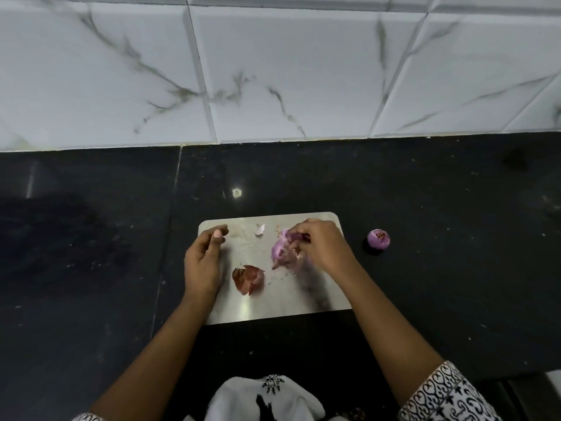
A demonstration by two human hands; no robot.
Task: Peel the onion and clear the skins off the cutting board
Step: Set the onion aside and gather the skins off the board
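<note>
Right hand pinches crumpled pale-purple onion skins; left hand rests loosely curled, empty, on cutting board.

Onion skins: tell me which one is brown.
The crumpled skin lying loose beside the left hand. It alone is reddish brown; the right hand grips purple skins.
</note>
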